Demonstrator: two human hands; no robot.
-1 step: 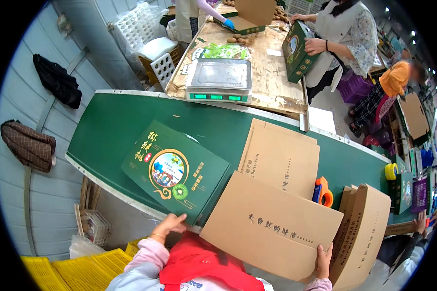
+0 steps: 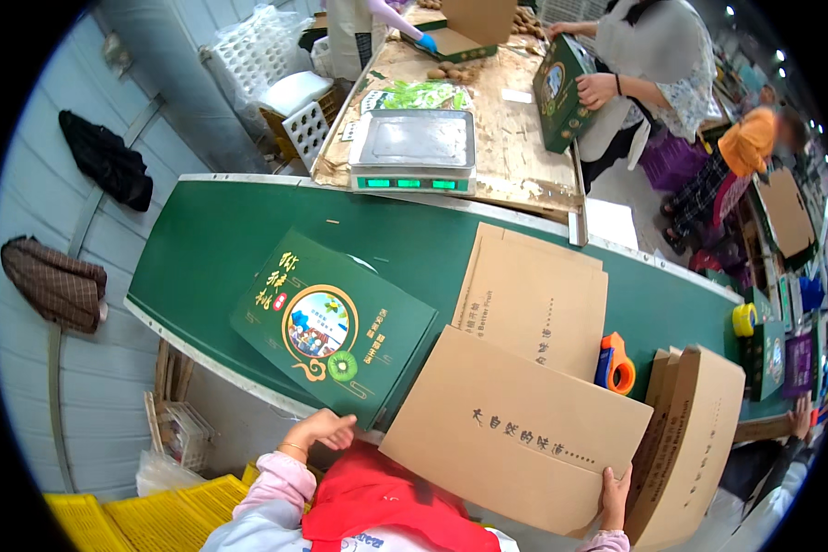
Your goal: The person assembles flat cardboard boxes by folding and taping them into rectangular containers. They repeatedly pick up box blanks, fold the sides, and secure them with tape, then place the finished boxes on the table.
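Note:
A flat brown cardboard piece (image 2: 515,432) with dark print lies tilted across the near edge of the green-topped table. My right hand (image 2: 614,497) grips its right edge, the thumb on top. To its left lies a green carton (image 2: 340,322) with a round picture and a kiwi slice on its face. Just off that carton's near corner is my left hand (image 2: 322,432), its fingers loosely bent with nothing in them. Beneath the far side of the brown piece, more flat brown cardboard (image 2: 534,294) rests on the table.
An orange and blue tape dispenser (image 2: 615,365) stands beside folded brown cardboard (image 2: 695,442) at right. Beyond the green table (image 2: 212,239), a weighing scale (image 2: 414,152) sits on a wooden table. A person across holds a green carton (image 2: 561,92). Yellow crates (image 2: 166,515) stand lower left.
My left hand has drawn slightly back from the green carton's near corner. The right hand keeps its hold on the brown cardboard, and the view has shifted a little.

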